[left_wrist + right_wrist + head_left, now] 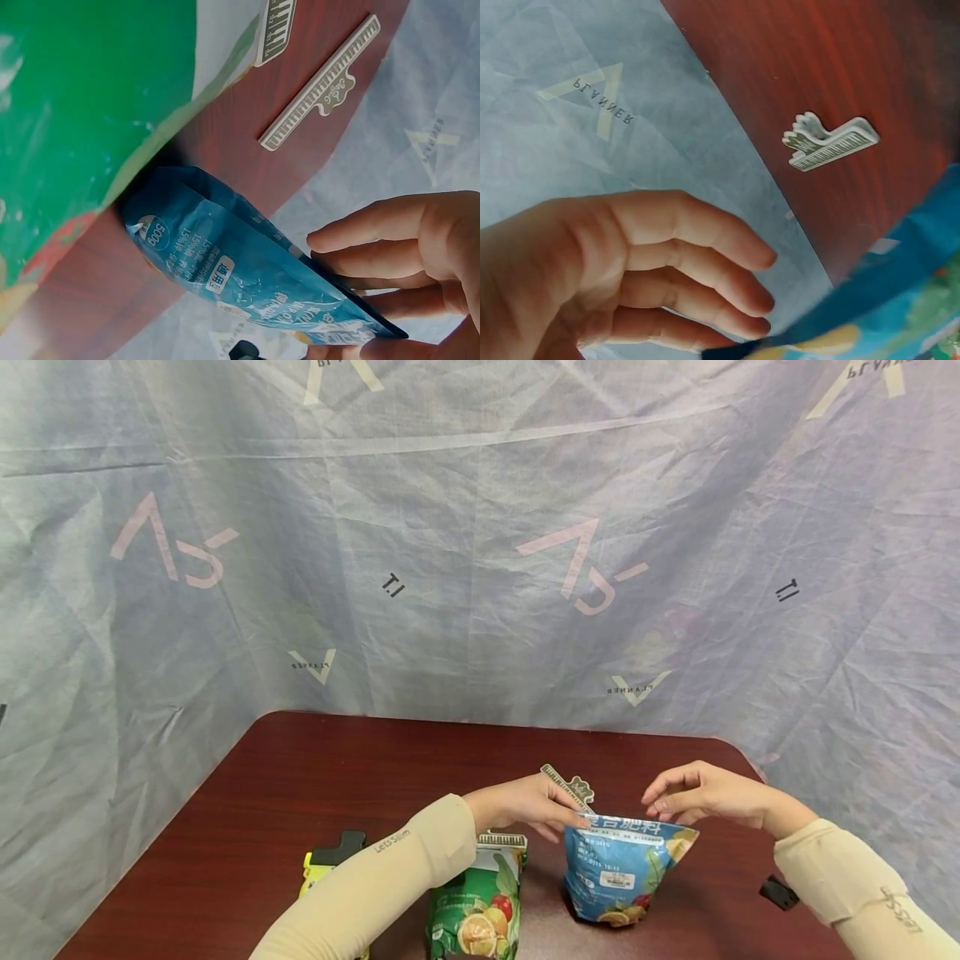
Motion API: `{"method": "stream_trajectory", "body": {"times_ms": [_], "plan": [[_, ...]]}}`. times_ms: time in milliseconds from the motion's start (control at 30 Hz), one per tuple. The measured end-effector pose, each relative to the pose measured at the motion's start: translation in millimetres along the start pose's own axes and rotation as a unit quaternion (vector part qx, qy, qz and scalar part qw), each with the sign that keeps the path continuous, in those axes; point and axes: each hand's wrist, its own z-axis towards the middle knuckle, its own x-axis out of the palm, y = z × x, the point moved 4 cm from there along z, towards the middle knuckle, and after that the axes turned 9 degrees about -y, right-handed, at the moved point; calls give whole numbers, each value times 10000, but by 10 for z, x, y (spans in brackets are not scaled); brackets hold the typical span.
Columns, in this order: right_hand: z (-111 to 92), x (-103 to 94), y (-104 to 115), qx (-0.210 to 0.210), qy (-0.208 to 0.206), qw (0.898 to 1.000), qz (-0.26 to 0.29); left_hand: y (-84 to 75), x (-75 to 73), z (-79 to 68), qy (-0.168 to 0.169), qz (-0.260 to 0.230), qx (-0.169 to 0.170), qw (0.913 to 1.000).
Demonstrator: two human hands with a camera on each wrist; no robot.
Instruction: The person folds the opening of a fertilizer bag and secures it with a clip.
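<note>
A blue fertilizer bag (618,868) with fruit printed on it stands upright on the table. My left hand (528,802) pinches its upper left corner between thumb and fingers; the left wrist view shows the bag's top edge between them. Above the opposite top corner, my right hand (708,793) hovers with fingers loosely bent and holds nothing. Whether it brushes the bag cannot be told. Behind the bag lies a ruler-like clip (573,789) with a scalloped handle, also seen flat on the table in the right wrist view (831,142).
To the left stands a green bag (480,902) with a similar clip (504,839) along its top. A yellow package (315,870), partly behind my left sleeve, sits farther left beside a black object (337,850). Grey printed cloth (465,568) hangs behind the dark red table (247,793).
</note>
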Motion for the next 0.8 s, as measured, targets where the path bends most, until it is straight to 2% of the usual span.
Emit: {"method": "stream_trajectory", "body": {"times_ms": [200, 433, 800], "plan": [[139, -136, 16, 431, -178, 9985, -302, 4, -12, 12, 81, -187, -133, 9997], [306, -274, -52, 1022, -497, 9913, -661, 9, -21, 11, 24, -362, -203, 9991], [587, -384, -197, 1631, -782, 9710, -1566, 21, -14, -29, -46, -378, -299, 9988]]}}
